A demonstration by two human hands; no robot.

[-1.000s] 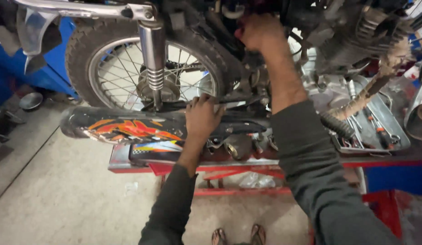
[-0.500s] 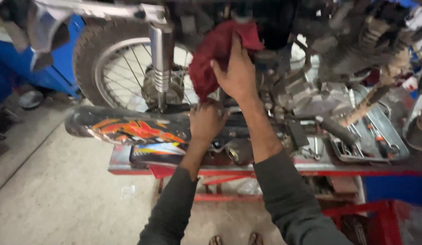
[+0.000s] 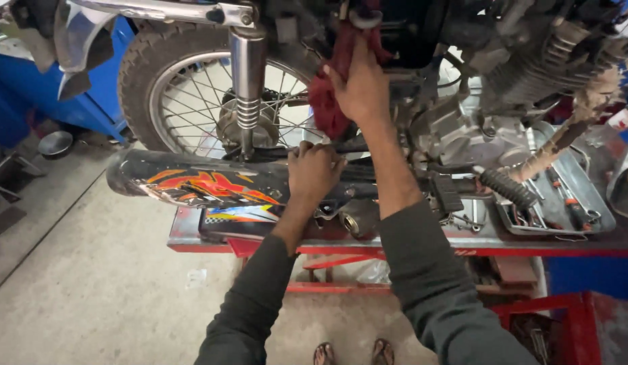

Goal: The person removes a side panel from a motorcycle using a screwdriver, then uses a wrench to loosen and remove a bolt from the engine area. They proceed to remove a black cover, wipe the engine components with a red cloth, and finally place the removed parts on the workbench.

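**Red rag pressed into a motorcycle's frame**

Chrome and black metal fill the view: a motorcycle [image 3: 422, 101] stands raised on a red lift bench [image 3: 212, 240], which brings its middle up to arm level for the person standing at its side. Its spoked rear wheel [image 3: 192, 101] sits to the left behind a chrome shock absorber [image 3: 247, 81], and a black exhaust [image 3: 206, 182] with orange flame graphics runs low along the near side. To the right the grey engine [image 3: 476, 128] is exposed, with a ribbed footpeg [image 3: 506, 188] sticking out toward the camera.

A metal tray [image 3: 601, 220] of hand tools rests on the bench beside the engine, within easy reach.

The right hand [image 3: 361, 88] reaches up under the frame, fingers spread flat over a dark red rag [image 3: 327, 108] and pushing it against the parts behind; the cloth bunches and hangs below the palm. The left hand [image 3: 315, 169] is closed into a fist low down, just above the exhaust, on a dark bar or part there, seemingly to steady the body. Whether it grips a tool I cannot tell.

Two sandalled feet [image 3: 354, 353] show on the concrete floor [image 3: 91, 284] below.
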